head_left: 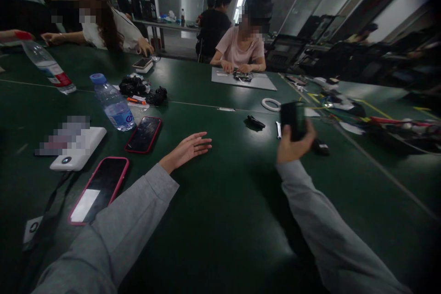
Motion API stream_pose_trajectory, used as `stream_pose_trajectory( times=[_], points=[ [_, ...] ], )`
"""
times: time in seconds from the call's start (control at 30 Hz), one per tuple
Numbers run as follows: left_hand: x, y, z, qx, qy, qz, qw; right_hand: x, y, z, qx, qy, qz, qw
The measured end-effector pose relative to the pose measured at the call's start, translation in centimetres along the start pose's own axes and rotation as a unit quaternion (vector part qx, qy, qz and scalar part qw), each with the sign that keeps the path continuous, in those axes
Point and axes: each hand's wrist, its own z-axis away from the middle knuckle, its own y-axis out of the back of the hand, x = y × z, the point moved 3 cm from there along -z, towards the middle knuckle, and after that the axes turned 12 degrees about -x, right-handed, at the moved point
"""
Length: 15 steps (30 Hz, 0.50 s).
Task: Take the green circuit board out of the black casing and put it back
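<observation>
My left hand (188, 149) lies flat on the green table (223, 202), fingers stretched out and holding nothing. Just left of it lies a red-cased phone (143, 134). My right hand (294, 144) is raised off the table and closed around a small black block-shaped object (292, 120). A small black part (255, 122) and a short silver tool (278, 129) lie on the table just left of that hand. Another dark piece (320, 148) sits right behind it. Both my arms wear grey sleeves.
A pink-cased phone (99, 188), a white power bank (77, 147) and two water bottles (113, 102) (46, 65) lie at left. A white tape ring (271, 104) sits beyond my right hand. Two people sit across the table; cables and parts clutter the right side (379, 124).
</observation>
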Motion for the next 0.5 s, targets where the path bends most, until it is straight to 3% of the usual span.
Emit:
stream_pose_trajectory(
  times=[0.07,0.13,0.23,0.33,0.5],
  points=[
    [0.0,-0.2,0.0,0.012,0.000,0.005,1.000,-3.4,-4.3,3.7,-0.055,0.063,-0.041,0.996],
    [-0.1,-0.3,-0.1,0.021,-0.004,0.017,1.000,-7.2,-7.2,7.0,-0.121,0.124,-0.072,0.982],
    [-0.3,-0.3,-0.4,0.039,-0.017,0.036,0.998,-11.4,-9.0,10.4,-0.208,0.203,-0.073,0.954],
    [-0.3,-0.2,-0.5,0.070,-0.031,0.034,0.996,-12.7,-9.4,11.5,-0.276,0.237,-0.054,0.930],
    [-0.3,-0.1,-0.5,0.069,-0.032,0.019,0.997,-11.3,-9.6,11.2,-0.286,0.188,-0.075,0.937]
  ],
)
